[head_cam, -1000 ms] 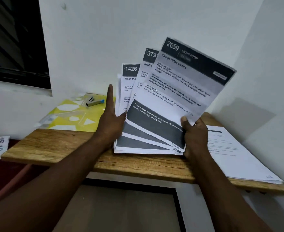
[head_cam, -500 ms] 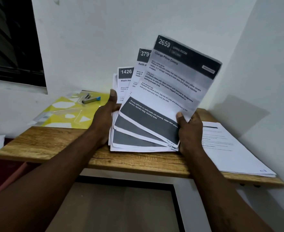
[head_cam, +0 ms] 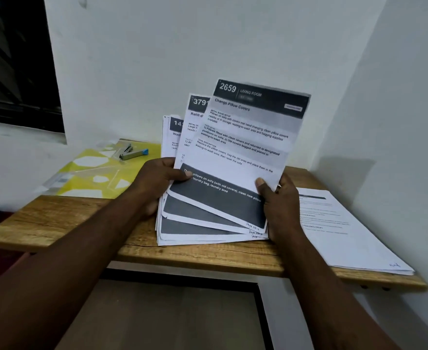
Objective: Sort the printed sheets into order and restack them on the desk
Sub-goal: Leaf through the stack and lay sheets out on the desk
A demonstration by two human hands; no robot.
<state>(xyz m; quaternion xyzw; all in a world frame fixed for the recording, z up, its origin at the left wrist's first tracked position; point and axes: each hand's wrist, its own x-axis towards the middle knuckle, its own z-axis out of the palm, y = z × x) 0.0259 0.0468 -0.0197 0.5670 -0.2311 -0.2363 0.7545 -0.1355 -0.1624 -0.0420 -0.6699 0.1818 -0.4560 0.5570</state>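
Note:
I hold a fanned bundle of printed sheets point(head_cam: 235, 157) upright over the wooden desk point(head_cam: 64, 221). The front sheet is headed 2659, with sheets headed 379 and 14 fanned out behind it to the left. My left hand point(head_cam: 157, 180) grips the bundle's left edge, thumb on the front sheet's dark band. My right hand point(head_cam: 278, 200) grips the lower right corner, thumb on the front sheet. A second stack of printed sheets point(head_cam: 346, 228) lies flat on the desk's right end.
A yellow patterned folder point(head_cam: 86, 173) lies at the desk's back left with a small stapler point(head_cam: 129, 152) on it. White walls close the back and right sides. A dark window point(head_cam: 16, 59) is at the upper left.
The fan has narrowed and sunk lower toward the desk. My left hand has gone from flat against the sheets' left edge to gripping them with its thumb in front.

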